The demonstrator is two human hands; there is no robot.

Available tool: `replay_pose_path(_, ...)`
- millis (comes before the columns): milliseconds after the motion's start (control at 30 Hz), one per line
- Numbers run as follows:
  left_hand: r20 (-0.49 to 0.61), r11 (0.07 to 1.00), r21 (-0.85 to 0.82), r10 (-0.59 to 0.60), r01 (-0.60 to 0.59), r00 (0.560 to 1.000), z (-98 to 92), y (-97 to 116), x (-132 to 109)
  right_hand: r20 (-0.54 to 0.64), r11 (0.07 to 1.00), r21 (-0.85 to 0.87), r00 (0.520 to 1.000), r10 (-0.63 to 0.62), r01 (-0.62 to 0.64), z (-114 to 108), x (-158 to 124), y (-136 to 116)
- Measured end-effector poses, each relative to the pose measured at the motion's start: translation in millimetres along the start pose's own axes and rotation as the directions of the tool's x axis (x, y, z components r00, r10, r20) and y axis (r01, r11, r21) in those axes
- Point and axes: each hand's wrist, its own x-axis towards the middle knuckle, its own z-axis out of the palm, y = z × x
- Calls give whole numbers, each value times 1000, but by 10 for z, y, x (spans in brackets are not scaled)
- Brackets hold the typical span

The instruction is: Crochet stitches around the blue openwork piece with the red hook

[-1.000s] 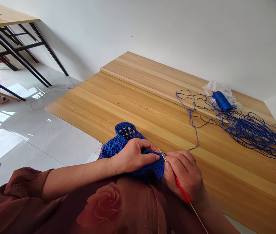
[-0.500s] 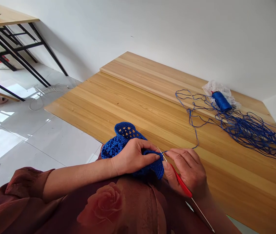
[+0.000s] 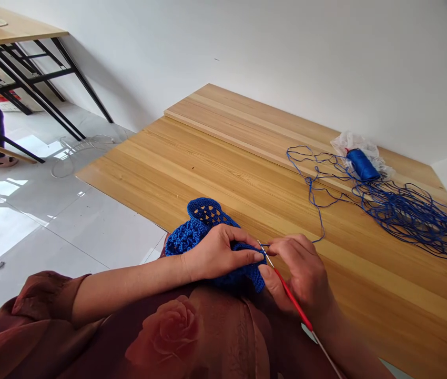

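Observation:
My left hand [image 3: 223, 253] pinches the edge of a blue crocheted piece [image 3: 186, 237], which bunches up against my lap and the table's near edge. Openwork mesh shows on its raised far part. In my right hand [image 3: 304, 271] is a crochet hook [image 3: 291, 297] with a red handle and metal ends. Its tip meets the blue work just beyond my left thumb and forefinger. A strand of blue yarn [image 3: 320, 221] runs from the table to my right forefinger and on to the hook. The lower part of the crocheted piece is hidden behind my left hand.
On the wooden table [image 3: 192, 158], a blue yarn spool [image 3: 363, 165] lies on a crumpled clear plastic bag [image 3: 349, 141]. A loose tangle of blue yarn [image 3: 413, 216] spreads at the right. Another table [image 3: 22, 32] with black legs stands at the far left.
My right hand has turned, its fingers curling closer, and the hook's handle has rolled from its broad side to a narrow one. My left hand keeps its pinch.

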Motion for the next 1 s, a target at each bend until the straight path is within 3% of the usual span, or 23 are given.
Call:
replay_pose_path(133, 35, 990, -80, -113, 116, 993, -62, 24, 30, -31, 978, -127, 985, -168, 163, -105, -108, 47)
replay_pose_path(233, 88, 978, -106, -173, 182, 981, -94, 27, 52, -19, 977, -90, 981, -194, 191, -147, -160, 91)
replay_pose_path(500, 151, 976, -73, -194, 207, 969, -147, 19, 65, 119, 981, 181, 988, -97, 74, -252, -162, 28)
replay_pose_path(733, 240, 972, -76, -198, 222, 950, -173, 31, 80, 280, 952, 304, 957, -77, -12, -357, -112, 47)
replay_pose_path(800, 266, 975, -70, -185, 210, 946, -178, 29, 82, 338, 901, 419, 940, -38, -114, -396, -76, 69)
replay_pose_path(900, 294, 987, -32, -141, 157, 945, -178, 20, 74, 419, 725, 619, 908, 22, -303, -395, -37, 110)
replay_pose_path(1000, 249, 995, 27, -101, 97, 963, -157, 2, 54, 425, 581, 721, 903, 62, -378, -274, -27, 142)
